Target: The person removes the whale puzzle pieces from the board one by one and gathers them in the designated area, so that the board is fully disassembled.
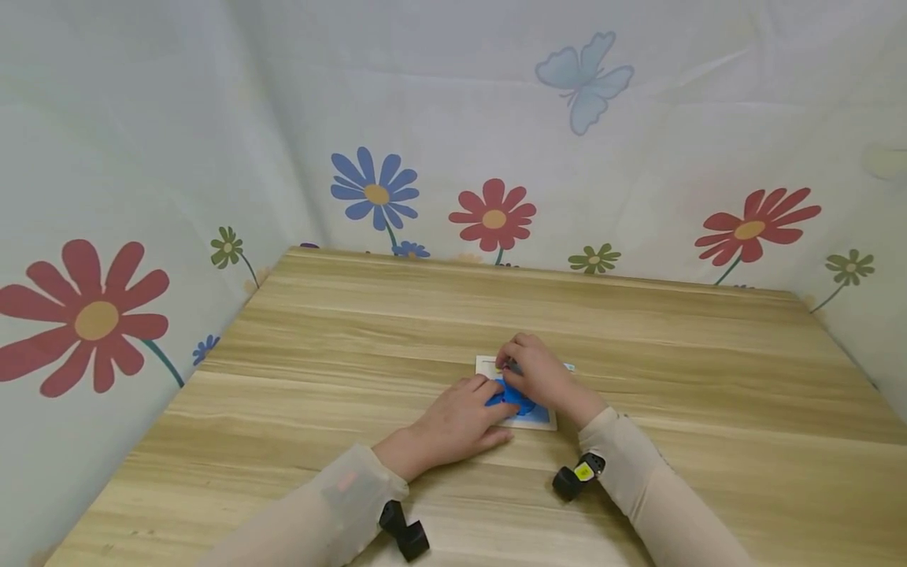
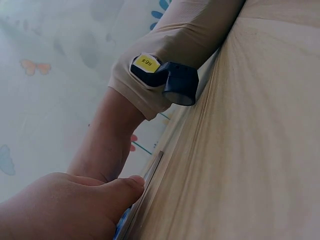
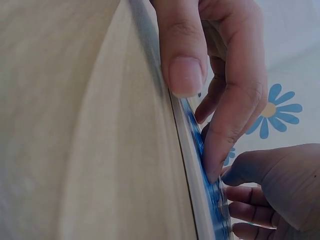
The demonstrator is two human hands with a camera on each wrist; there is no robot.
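Note:
A small flat puzzle board point(image 1: 536, 424), with a pale border and blue picture, lies on the wooden table. Blue pieces point(image 1: 523, 403) show on it between the hands. My left hand point(image 1: 453, 417) lies over the board's left side, its fairly straight fingers touching the blue part and its thumb along the near edge. At the far side my right hand point(image 1: 542, 374) bends its fingers downward, with a small dark grey piece point(image 1: 513, 368) between thumb and fingers. In the right wrist view one fingertip point(image 3: 212, 170) meets the blue surface point(image 3: 216, 205); the thumb hangs by the board's edge.
The wooden table point(image 1: 340, 331) stretches around the board on all sides. A white cloth point(image 1: 439, 94) printed with flowers hangs behind it and at both sides. Black wrist devices point(image 1: 404, 531) stick out from both sleeves, close over the tabletop.

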